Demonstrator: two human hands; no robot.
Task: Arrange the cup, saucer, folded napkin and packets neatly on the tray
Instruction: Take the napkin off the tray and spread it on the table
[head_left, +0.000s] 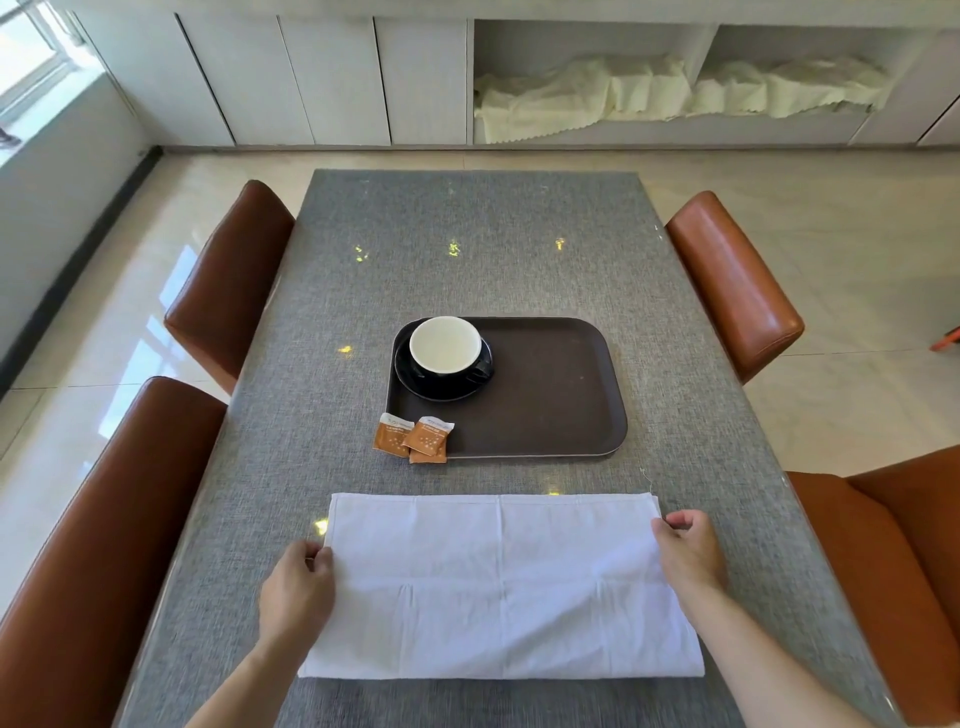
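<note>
Pinching the white napkin (501, 584) at its two short edges with your left hand (298, 592) and right hand (688, 556), you seem set to fold it, nearer you than the tray (561, 410) holding cup (445, 345) on saucer (441, 376), packets (413, 439) overlapping the tray's near-left corner.

Two bare forearms reach in from the frame's lower edge, no sleeves, watch or rings visible; the left hand (297, 590) and right hand (688, 551) show short, unpainted fingernails.
</note>
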